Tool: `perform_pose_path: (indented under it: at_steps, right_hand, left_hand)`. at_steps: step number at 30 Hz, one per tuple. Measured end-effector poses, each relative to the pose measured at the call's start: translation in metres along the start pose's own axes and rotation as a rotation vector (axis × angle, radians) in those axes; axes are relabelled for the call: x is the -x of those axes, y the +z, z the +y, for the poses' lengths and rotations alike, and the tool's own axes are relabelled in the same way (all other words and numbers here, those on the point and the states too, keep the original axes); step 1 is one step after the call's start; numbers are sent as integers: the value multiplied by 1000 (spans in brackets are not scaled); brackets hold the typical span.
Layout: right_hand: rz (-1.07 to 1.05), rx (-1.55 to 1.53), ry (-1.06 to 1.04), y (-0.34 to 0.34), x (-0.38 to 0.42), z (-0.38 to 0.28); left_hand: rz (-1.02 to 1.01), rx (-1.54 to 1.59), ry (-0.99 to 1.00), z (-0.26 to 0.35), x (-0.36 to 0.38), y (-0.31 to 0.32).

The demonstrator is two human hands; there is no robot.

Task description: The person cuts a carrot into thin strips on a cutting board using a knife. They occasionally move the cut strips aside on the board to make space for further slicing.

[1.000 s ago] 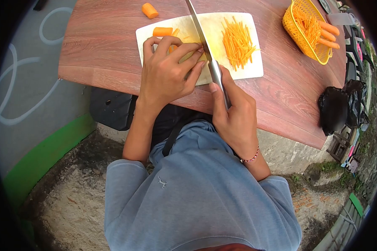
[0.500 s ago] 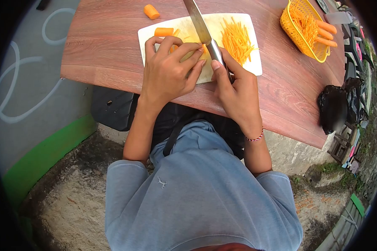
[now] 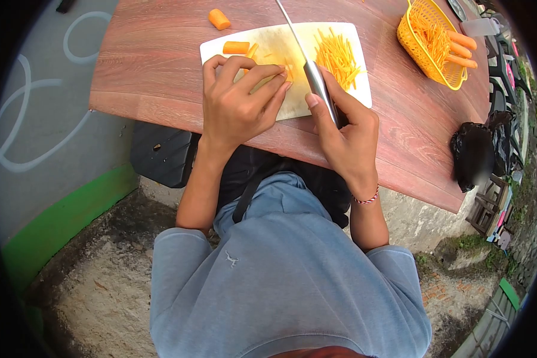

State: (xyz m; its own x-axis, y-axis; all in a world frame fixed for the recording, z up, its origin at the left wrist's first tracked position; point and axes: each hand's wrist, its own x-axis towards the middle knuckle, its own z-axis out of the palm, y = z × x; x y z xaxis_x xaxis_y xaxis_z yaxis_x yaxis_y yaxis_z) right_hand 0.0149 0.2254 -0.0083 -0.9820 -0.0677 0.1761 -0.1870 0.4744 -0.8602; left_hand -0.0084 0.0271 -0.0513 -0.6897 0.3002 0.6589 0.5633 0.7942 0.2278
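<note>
Since the earlier frame the knife (image 3: 307,59) had drawn back toward the person, its blade thinner in view, edge up. The right hand (image 3: 346,134) sat at five o'clock of the cutting board (image 3: 280,101), grip wrapped tight around the knife handle. The left hand (image 3: 238,104) arched at the board's centre, fingertips pinching a carrot piece (image 3: 286,70), just left of the blade. Carrot strips (image 3: 337,56) lay at two o'clock on the wooden surface (image 3: 149,71).

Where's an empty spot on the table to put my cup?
Bare table lies left of the cutting board, below the loose carrot piece, and between the board and the yellow basket. The board is crowded: both hands, knife, carrot strips.
</note>
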Motion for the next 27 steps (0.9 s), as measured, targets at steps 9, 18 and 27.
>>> perform_pose_path:
  at_steps: [9, 18, 27]
  right_hand:
    - [-71, 161, -229, -6, 32, 1]
    - [-101, 274, -334, -4, 41, 7]
    - [-87, 279, -334, -5, 45, 11]
  left_hand:
    - [103, -32, -43, 10, 2, -40]
    - [-245, -102, 12, 3, 1, -51]
    - [-366, -114, 89, 6, -10, -41]
